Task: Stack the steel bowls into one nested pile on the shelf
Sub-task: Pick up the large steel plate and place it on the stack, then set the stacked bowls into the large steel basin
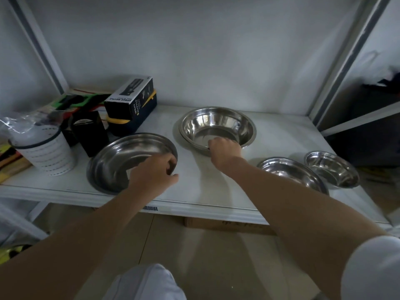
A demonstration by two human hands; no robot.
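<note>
Several steel bowls lie apart on the white shelf (194,191). A wide shallow bowl (116,161) sits at the left front, and my left hand (154,173) grips its right rim. A deeper large bowl (216,126) stands in the middle toward the back; my right hand (224,151) is closed on its near rim. A medium bowl (290,172) rests at the right front, partly behind my right forearm. The smallest bowl (331,168) sits at the far right edge.
A white perforated cup (45,152) with a plastic bag stands at the left front. Black boxes (91,133) and a spray bottle carton (132,100) crowd the left back. Shelf uprights (344,61) frame both sides. A cardboard box (227,226) lies under the shelf.
</note>
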